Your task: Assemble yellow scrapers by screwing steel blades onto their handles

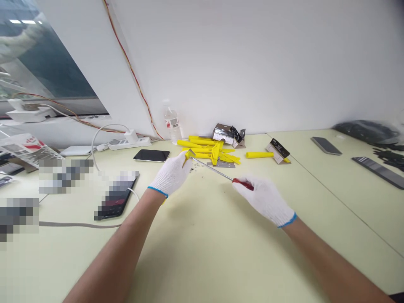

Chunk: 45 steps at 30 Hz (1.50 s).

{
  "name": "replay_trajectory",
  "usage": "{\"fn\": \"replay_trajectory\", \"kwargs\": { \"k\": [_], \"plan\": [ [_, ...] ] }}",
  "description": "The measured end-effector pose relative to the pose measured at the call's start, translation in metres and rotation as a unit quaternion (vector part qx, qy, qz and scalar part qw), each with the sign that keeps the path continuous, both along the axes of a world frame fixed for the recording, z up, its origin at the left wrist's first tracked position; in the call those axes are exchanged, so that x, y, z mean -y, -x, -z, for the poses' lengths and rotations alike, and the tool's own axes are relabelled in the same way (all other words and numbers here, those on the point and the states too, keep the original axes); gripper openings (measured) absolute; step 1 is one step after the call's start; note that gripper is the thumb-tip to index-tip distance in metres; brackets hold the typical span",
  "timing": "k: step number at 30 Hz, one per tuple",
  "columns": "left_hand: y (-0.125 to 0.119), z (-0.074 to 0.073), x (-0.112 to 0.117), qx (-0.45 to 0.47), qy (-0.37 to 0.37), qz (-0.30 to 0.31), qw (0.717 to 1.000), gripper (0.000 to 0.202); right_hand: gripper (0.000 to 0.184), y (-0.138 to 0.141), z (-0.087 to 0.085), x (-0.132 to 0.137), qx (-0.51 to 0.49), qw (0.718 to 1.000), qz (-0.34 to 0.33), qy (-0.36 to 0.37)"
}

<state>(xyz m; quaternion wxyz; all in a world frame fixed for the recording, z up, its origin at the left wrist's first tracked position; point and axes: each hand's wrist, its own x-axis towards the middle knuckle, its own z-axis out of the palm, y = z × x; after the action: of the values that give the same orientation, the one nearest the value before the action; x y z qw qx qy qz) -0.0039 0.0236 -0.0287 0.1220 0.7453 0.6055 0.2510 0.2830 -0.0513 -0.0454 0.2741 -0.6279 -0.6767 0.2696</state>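
Observation:
In my left hand (172, 173), in a white knit glove with a blue cuff, is a yellow scraper (188, 155). Its head sticks out past my closed fingers, while most of its handle is hidden by the glove. My right hand (263, 197), gloved the same way, grips the red handle of a screwdriver (217, 171). The long metal shaft slants up to the left, and its tip is at the scraper's head. Small metal screws (195, 167) lie scattered on the table just behind the shaft. Several yellow scraper parts (202, 142) are piled beyond my hands.
Behind the pile stand a small opened box (223, 133) and a water bottle (172, 124). Another yellow handle (259, 155) lies by a carton (278, 150). Phones (151, 155) lie on both sides of the table. A power strip (130, 143) and cables run along the wall at left.

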Motion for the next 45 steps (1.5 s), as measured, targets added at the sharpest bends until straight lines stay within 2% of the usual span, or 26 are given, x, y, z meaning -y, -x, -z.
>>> {"fn": "replay_trajectory", "kwargs": {
  "k": [2,3,6,7,8,11,13,15,16,18,21,22,23,26,28,30,31,32,34,36,37,38,40,42,44,45],
  "plan": [
    [0.0,0.001,0.0,0.002,-0.004,0.005,1.0,0.018,0.035,0.004,-0.003,0.002,0.044,0.997,-0.008,-0.058],
    [0.0,0.001,0.0,0.005,-0.003,0.003,1.0,0.019,0.037,0.005,-0.005,0.004,0.037,0.998,-0.01,-0.04],
    [0.001,0.0,0.0,0.019,0.007,-0.013,1.0,0.019,0.034,0.006,-0.01,0.006,-0.037,0.991,-0.013,0.131],
    [0.002,-0.001,0.0,0.021,0.009,-0.019,1.0,0.018,0.033,0.006,-0.009,0.006,-0.052,0.986,-0.012,0.161],
    [0.003,-0.001,-0.001,0.021,0.008,-0.024,0.999,0.018,0.033,0.006,-0.007,0.006,-0.054,0.987,-0.007,0.152],
    [0.005,0.0,-0.002,0.02,0.006,-0.029,0.999,0.018,0.033,0.006,0.005,0.005,0.004,1.0,0.017,-0.008],
    [0.004,0.001,-0.002,0.018,0.006,-0.026,0.999,0.018,0.036,0.007,0.012,0.005,0.073,0.991,0.024,-0.106],
    [0.002,0.002,-0.003,0.016,0.005,-0.023,1.0,0.017,0.041,0.007,0.014,0.005,0.127,0.978,0.021,-0.164],
    [0.002,0.002,-0.003,0.014,0.006,-0.022,1.0,0.017,0.043,0.006,0.013,0.005,0.134,0.976,0.016,-0.169],
    [0.001,0.003,-0.002,0.014,0.006,-0.02,1.0,0.018,0.045,0.005,0.009,0.005,0.097,0.99,0.0,-0.102],
    [0.001,0.002,-0.002,0.009,0.004,-0.027,1.0,0.017,0.037,0.004,0.001,0.004,0.005,0.996,-0.023,0.087],
    [0.002,0.001,-0.002,0.007,0.004,-0.03,1.0,0.016,0.036,0.004,0.0,0.003,-0.011,0.993,-0.017,0.117],
    [0.003,0.0,-0.002,0.005,0.006,-0.032,0.999,0.016,0.037,0.005,0.0,0.003,-0.017,0.993,-0.002,0.116],
    [0.004,-0.002,-0.002,-0.002,0.014,-0.025,1.0,0.018,0.035,0.008,0.006,0.002,0.006,0.999,0.034,0.006],
    [0.004,-0.002,-0.002,-0.005,0.008,-0.019,1.0,0.018,0.037,0.01,0.011,0.003,0.064,0.994,0.03,-0.08],
    [0.004,-0.001,-0.002,-0.006,0.004,-0.017,1.0,0.017,0.039,0.01,0.012,0.004,0.104,0.986,0.018,-0.126],
    [0.003,-0.001,-0.002,-0.006,0.003,-0.015,1.0,0.017,0.041,0.01,0.01,0.004,0.098,0.988,0.007,-0.118],
    [0.003,0.0,-0.002,-0.006,0.005,-0.013,1.0,0.018,0.042,0.008,0.007,0.005,0.067,0.995,-0.008,-0.079],
    [0.003,0.001,-0.002,-0.001,0.012,-0.009,1.0,0.019,0.047,0.005,-0.002,0.005,-0.057,0.994,-0.05,0.08],
    [0.003,0.001,-0.002,0.0,0.013,-0.008,1.0,0.018,0.05,0.001,-0.009,0.005,-0.191,0.945,-0.096,0.249],
    [0.003,0.001,-0.002,-0.004,0.011,-0.007,1.0,0.018,0.048,0.0,-0.01,0.004,-0.232,0.921,-0.105,0.296],
    [0.004,0.001,-0.002,-0.012,0.006,-0.004,1.0,0.018,0.045,0.0,-0.009,0.003,-0.245,0.916,-0.099,0.303],
    [0.005,0.0,-0.002,-0.032,-0.005,0.003,0.999,0.017,0.04,0.002,-0.002,0.002,-0.186,0.959,-0.039,0.209],
    [0.006,-0.001,-0.002,-0.038,-0.002,0.005,0.999,0.017,0.035,0.006,0.009,0.002,-0.072,0.996,0.029,0.052],
    [0.007,-0.001,-0.001,-0.032,0.003,0.002,0.999,0.017,0.035,0.009,0.016,0.003,0.03,0.995,0.044,-0.079],
    [0.006,-0.001,-0.001,-0.028,0.003,0.001,1.0,0.017,0.037,0.009,0.017,0.004,0.064,0.99,0.039,-0.119]
  ]
}}
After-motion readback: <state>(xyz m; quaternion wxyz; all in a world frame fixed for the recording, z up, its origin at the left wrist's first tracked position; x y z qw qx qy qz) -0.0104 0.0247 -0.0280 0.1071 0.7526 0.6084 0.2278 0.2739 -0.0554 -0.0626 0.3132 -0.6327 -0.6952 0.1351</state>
